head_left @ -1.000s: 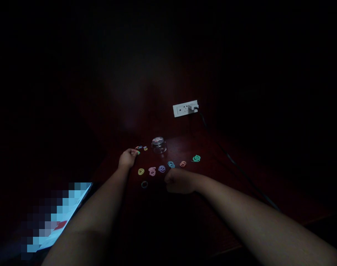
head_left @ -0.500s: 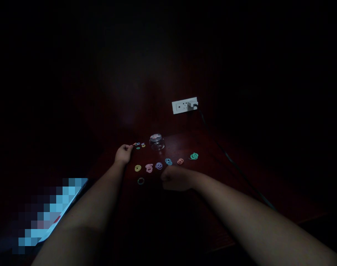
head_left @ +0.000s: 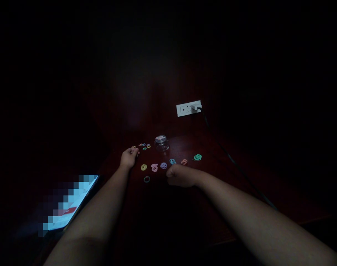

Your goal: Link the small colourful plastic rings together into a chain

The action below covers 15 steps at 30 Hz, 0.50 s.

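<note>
My left hand is closed at the table's far left, its fingertips together beside a loose group of small hair bands. A pale orange band shows just behind its fingers; I cannot make out whether the hand touches it. A green band lies to its right. My right hand is curled into a fist, with anything inside hidden. Before it runs a row of sorted piles: yellow, pink, purple, blue, orange and green. One dark greenish band lies nearer.
A clear lidded jar stands behind the row. On the wall is a white socket with a plug, its cable running down the right side. A lit, partly pixelated screen lies at left. The surroundings are very dark.
My left hand has let go of the green band, which now lies with the loose group, and has shifted slightly. My right fist stays by the row. The view sways a little.
</note>
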{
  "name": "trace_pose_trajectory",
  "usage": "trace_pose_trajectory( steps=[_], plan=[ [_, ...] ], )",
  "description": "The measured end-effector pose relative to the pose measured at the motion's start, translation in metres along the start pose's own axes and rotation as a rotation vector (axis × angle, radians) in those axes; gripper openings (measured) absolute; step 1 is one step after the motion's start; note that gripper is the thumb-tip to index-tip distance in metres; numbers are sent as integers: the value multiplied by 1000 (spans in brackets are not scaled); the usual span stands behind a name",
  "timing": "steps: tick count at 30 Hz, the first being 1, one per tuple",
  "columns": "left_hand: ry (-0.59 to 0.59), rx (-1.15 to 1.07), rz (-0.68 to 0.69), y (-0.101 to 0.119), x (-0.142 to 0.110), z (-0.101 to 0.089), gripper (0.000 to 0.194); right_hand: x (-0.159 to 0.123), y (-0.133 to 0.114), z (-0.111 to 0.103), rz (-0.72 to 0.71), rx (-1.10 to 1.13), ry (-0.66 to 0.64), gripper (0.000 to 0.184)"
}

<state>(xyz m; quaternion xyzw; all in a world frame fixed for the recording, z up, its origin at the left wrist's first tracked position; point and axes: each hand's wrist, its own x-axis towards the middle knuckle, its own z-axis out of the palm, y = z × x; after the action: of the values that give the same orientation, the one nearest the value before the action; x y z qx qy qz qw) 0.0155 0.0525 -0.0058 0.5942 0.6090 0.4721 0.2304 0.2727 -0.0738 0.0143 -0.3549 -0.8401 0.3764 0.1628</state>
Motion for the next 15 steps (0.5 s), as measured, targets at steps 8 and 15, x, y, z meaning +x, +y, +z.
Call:
trace_pose_trajectory(
  steps=[8, 15],
  plan=[
    [-43, -156, 40, 18, -48, -8, 30, -1, 4, 1, -26, 12, -31, 23],
    [-177, -239, 294, 66, -101, 3, 35, -2, 1, 4, -117, 37, 256, 20]
  ],
)
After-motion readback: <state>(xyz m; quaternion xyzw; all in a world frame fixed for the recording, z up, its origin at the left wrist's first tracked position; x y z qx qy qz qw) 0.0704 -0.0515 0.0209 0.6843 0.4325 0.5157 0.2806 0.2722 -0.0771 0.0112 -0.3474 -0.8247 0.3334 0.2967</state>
